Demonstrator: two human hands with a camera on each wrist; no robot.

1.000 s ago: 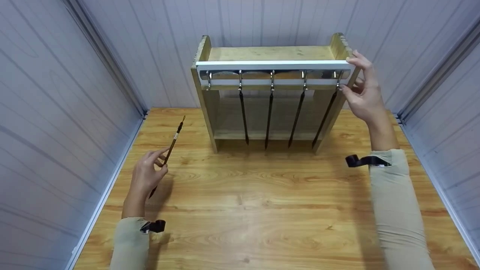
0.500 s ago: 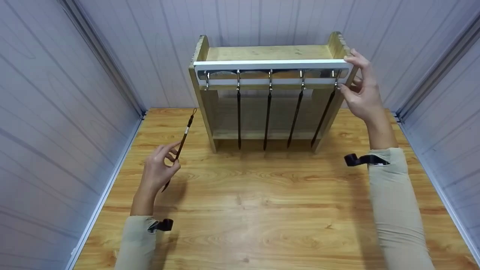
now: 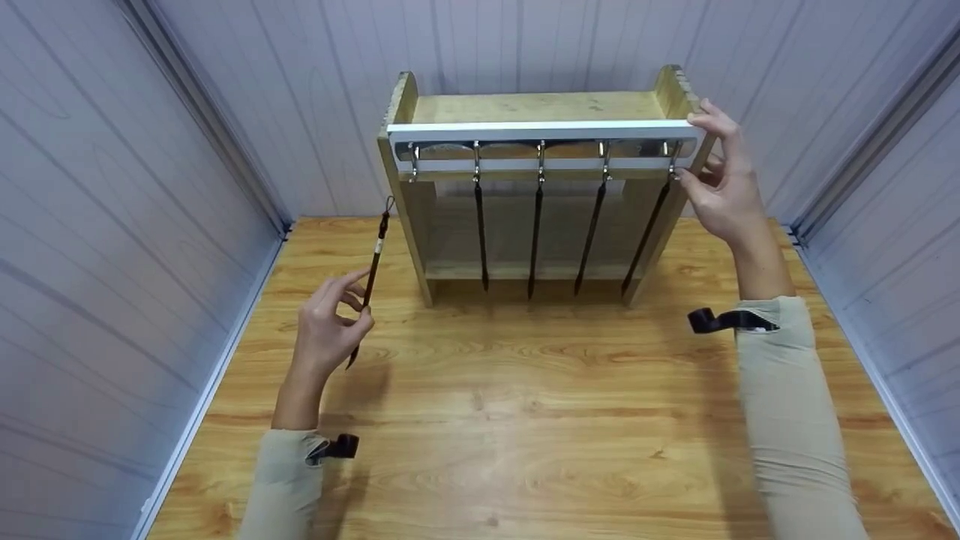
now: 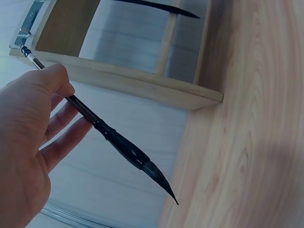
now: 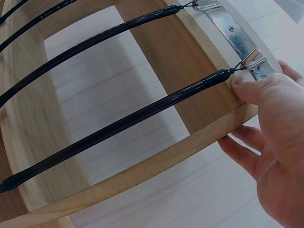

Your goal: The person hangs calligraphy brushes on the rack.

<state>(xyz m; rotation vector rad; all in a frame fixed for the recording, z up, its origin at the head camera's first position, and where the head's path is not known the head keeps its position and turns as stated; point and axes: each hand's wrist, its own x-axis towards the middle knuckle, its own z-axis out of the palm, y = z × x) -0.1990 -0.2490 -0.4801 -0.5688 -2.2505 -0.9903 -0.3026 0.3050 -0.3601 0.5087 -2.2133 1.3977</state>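
My left hand (image 3: 326,322) pinches a calligraphy brush (image 3: 373,266) by its handle, left of a wooden rack (image 3: 540,107). The brush's loop points up and away; its dark tip (image 4: 161,183) points down in the left wrist view. Gripping the rack's top right corner, my right hand (image 3: 724,187) has its thumb (image 5: 247,89) at the front beside the end hook and fingers around the side panel. Several calligraphy brushes hang by loops from a metal hook rail (image 3: 510,151) across the rack's front. The leftmost hook (image 3: 413,165) is bare, and the held brush's loop is apart from it.
The rack stands on a wood-grain tabletop (image 3: 495,420) near a pale panelled back wall (image 3: 525,45). Similar walls rise along the left (image 3: 97,247) and the right (image 3: 892,187). The hanging brush (image 3: 481,240) nearest the bare hook dangles free.
My left hand has moved right and forward, bringing the brush nearer the rack's left side and more upright. The leftmost hanging brush has swung slightly. My right hand keeps its place on the corner.
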